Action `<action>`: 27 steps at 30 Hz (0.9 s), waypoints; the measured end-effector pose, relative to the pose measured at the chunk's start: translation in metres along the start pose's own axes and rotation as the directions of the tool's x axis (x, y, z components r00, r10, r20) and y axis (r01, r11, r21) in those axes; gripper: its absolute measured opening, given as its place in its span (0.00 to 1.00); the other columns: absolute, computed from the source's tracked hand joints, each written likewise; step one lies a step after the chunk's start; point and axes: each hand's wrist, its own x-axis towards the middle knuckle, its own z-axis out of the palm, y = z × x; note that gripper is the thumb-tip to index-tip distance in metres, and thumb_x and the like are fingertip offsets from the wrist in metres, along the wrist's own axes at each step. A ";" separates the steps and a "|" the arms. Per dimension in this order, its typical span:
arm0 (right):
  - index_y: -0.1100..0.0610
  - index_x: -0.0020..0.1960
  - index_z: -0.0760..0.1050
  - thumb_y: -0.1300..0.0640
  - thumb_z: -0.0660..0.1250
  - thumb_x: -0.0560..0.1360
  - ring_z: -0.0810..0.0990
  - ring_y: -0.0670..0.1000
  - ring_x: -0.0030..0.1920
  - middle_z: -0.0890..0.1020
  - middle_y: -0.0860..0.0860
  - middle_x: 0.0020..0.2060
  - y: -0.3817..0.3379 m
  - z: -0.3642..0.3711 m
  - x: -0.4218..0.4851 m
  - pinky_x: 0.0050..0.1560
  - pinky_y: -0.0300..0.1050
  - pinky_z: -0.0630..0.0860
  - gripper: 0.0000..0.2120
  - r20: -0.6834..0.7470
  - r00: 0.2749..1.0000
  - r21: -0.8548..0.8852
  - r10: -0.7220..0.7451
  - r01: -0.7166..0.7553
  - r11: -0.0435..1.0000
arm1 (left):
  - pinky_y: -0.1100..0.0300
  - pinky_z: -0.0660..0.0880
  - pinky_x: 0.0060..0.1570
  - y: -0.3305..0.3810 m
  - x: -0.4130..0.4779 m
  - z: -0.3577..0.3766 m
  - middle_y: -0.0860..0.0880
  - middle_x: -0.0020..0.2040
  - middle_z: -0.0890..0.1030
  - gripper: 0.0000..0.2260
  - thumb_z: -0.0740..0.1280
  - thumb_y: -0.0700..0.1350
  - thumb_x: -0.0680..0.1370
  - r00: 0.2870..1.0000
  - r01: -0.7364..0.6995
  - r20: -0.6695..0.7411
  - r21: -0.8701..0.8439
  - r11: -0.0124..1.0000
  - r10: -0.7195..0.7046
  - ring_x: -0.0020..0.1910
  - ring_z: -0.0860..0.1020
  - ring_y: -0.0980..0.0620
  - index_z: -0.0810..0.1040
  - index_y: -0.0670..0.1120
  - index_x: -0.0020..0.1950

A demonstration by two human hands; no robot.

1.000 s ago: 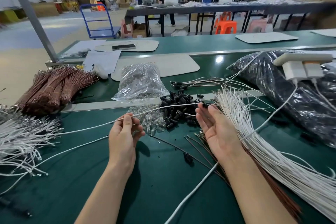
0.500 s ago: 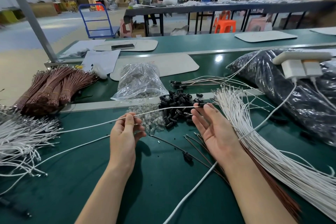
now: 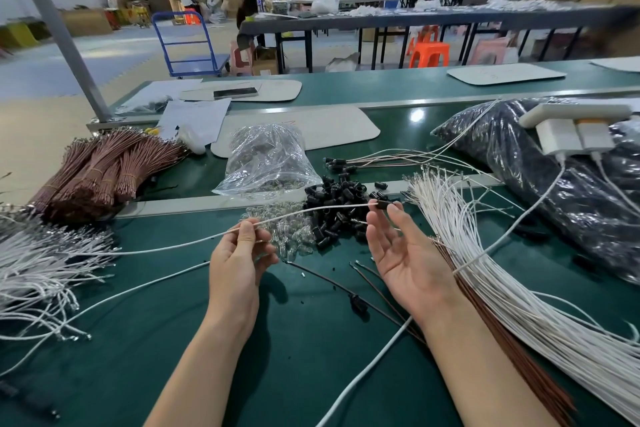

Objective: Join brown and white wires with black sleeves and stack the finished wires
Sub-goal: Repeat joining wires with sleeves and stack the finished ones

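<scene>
My left hand [image 3: 239, 263] pinches a long white wire [image 3: 311, 210] between thumb and forefinger. The wire's right end carries a black sleeve [image 3: 382, 204], just off my right forefinger's tip. My right hand [image 3: 407, 256] is palm up with its fingers spread, and a thin brown wire [image 3: 396, 228] runs under its thumb, its metal tip over the pile of black sleeves [image 3: 339, 194]. White wires [image 3: 485, 270] fan out on the right, with brown wires [image 3: 516, 354] beneath them. Several joined wires [image 3: 377, 160] with black sleeves lie beyond the pile.
Tied brown wire bundles [image 3: 104, 170] and loose white wires [image 3: 38, 263] lie at the left. A clear bag [image 3: 270, 159] and small clear parts [image 3: 294, 236] sit ahead. A black bag [image 3: 554, 191], a white charger [image 3: 568, 133] and a white cable [image 3: 363, 381] are on the right. People stand far behind.
My right hand has drifted a little to the left and spread its fingers. My left hand keeps its pinch on the white wire, which has hardly moved.
</scene>
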 end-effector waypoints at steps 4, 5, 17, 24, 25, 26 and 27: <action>0.55 0.53 0.78 0.62 0.71 0.76 0.86 0.52 0.45 0.85 0.57 0.52 0.005 -0.001 0.001 0.38 0.42 0.83 0.07 -0.021 1.000 -0.008 0.019 -0.019 1.000 | 0.63 0.78 0.34 0.000 -0.001 0.000 0.53 0.35 0.81 0.08 0.60 0.44 0.85 1.000 0.000 0.008 0.008 1.000 0.000 0.32 0.77 0.57 0.79 0.46 0.52; 0.54 0.53 0.78 0.61 0.71 0.76 0.86 0.52 0.45 0.85 0.57 0.53 0.006 -0.001 0.001 0.38 0.42 0.83 0.07 -0.021 1.000 -0.013 0.024 -0.024 1.000 | 0.62 0.78 0.34 0.000 -0.001 0.001 0.53 0.35 0.80 0.08 0.60 0.44 0.85 1.000 -0.001 0.009 0.011 1.000 0.001 0.32 0.77 0.57 0.79 0.46 0.52; 0.50 0.52 0.79 0.59 0.73 0.75 0.85 0.50 0.42 0.85 0.53 0.54 0.008 0.001 0.001 0.38 0.42 0.82 0.08 -0.007 1.000 -0.084 0.025 -0.025 0.996 | 0.61 0.77 0.35 0.000 -0.001 0.001 0.52 0.36 0.80 0.08 0.61 0.44 0.85 1.000 0.002 0.030 0.037 0.999 -0.003 0.32 0.76 0.56 0.78 0.46 0.51; 0.50 0.52 0.80 0.59 0.74 0.73 0.84 0.50 0.42 0.85 0.52 0.50 0.009 0.002 -0.002 0.38 0.42 0.82 0.09 0.038 0.998 -0.053 0.055 -0.053 0.997 | 0.59 0.76 0.37 0.002 -0.003 0.000 0.52 0.36 0.81 0.10 0.59 0.45 0.86 0.996 0.003 0.091 0.074 0.997 -0.010 0.33 0.77 0.55 0.77 0.45 0.49; 0.50 0.52 0.80 0.59 0.74 0.73 0.84 0.50 0.43 0.85 0.52 0.50 0.010 0.002 -0.002 0.38 0.42 0.82 0.09 0.051 0.997 -0.055 0.060 -0.058 0.997 | 0.58 0.75 0.38 0.002 -0.003 -0.001 0.52 0.37 0.81 0.10 0.59 0.45 0.86 0.995 0.000 0.098 0.073 0.997 -0.007 0.33 0.77 0.55 0.77 0.45 0.49; 0.50 0.52 0.80 0.59 0.73 0.73 0.85 0.50 0.44 0.85 0.52 0.51 0.010 0.002 -0.002 0.39 0.43 0.82 0.09 0.064 0.996 -0.060 0.066 -0.062 0.996 | 0.57 0.75 0.38 0.002 -0.003 -0.001 0.51 0.37 0.81 0.10 0.59 0.45 0.86 0.995 -0.005 0.104 0.071 0.997 -0.002 0.33 0.77 0.55 0.77 0.45 0.48; 0.50 0.53 0.80 0.59 0.73 0.74 0.85 0.51 0.45 0.85 0.53 0.51 0.011 0.003 -0.001 0.40 0.43 0.83 0.09 0.074 0.995 -0.066 0.072 -0.067 0.996 | 0.57 0.75 0.38 0.003 -0.004 -0.001 0.51 0.37 0.81 0.11 0.59 0.45 0.86 0.994 -0.012 0.110 0.068 0.998 0.004 0.34 0.77 0.55 0.78 0.46 0.48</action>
